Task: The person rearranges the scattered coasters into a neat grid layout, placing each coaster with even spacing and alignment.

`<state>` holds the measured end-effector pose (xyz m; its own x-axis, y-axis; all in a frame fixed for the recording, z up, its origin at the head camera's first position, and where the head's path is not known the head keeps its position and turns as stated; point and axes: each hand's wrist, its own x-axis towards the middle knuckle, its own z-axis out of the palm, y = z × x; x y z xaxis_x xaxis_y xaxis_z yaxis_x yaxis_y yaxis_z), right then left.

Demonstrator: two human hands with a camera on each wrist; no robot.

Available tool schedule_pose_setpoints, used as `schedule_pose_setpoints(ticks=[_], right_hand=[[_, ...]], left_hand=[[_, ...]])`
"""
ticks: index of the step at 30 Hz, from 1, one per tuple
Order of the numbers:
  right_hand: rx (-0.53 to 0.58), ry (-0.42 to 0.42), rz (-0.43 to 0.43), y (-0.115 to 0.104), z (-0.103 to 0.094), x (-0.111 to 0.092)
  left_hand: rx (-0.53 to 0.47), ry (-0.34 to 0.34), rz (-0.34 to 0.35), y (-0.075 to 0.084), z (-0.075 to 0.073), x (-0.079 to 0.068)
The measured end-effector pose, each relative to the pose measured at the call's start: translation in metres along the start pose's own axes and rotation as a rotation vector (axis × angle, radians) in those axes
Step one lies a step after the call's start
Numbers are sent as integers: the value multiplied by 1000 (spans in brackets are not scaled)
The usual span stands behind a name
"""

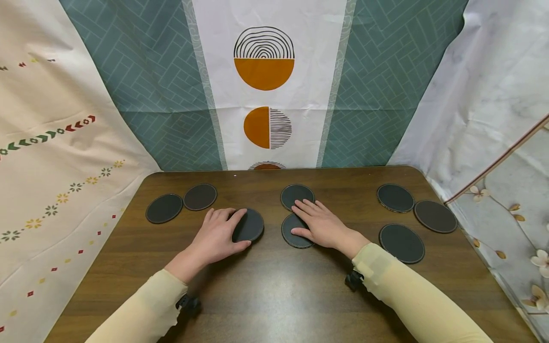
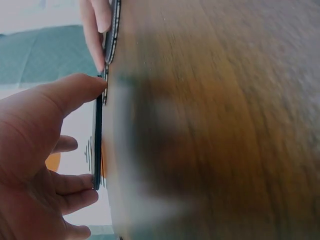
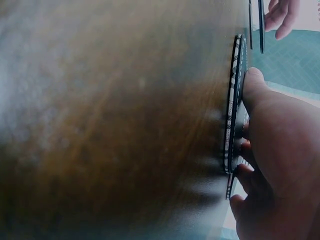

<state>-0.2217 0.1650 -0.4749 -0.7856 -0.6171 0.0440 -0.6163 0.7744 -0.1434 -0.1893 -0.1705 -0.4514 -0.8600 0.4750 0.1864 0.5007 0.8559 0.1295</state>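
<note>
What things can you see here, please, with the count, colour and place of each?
Table: 1, brown, under everything else
Held coaster: 1, black, just left of the table's centre
Middle coasters: 2, black, near the table's centre, one beyond the other
Left coasters: 2, dark, far left
Right coasters: 3, dark, right side
Back cloth: 1, green and white with orange shapes, behind the table
Left cloth: 1, cream, patterned
Right cloth: 1, white and grey, flowered
Wrist cameras: 2, black, one per wrist
Sleeves: 2, pale yellow, bottom
Left hand: 1, bare, gripping the held coaster
Right hand: 1, bare, over the middle coasters
</note>
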Motion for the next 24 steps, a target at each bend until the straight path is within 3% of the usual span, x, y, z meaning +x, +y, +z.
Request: schedule_pose_setpoints(ticks=[24], right_hand=[[-3, 1, 7, 0, 0, 0]], left_hand=[[23, -53, 45, 22, 13, 20]])
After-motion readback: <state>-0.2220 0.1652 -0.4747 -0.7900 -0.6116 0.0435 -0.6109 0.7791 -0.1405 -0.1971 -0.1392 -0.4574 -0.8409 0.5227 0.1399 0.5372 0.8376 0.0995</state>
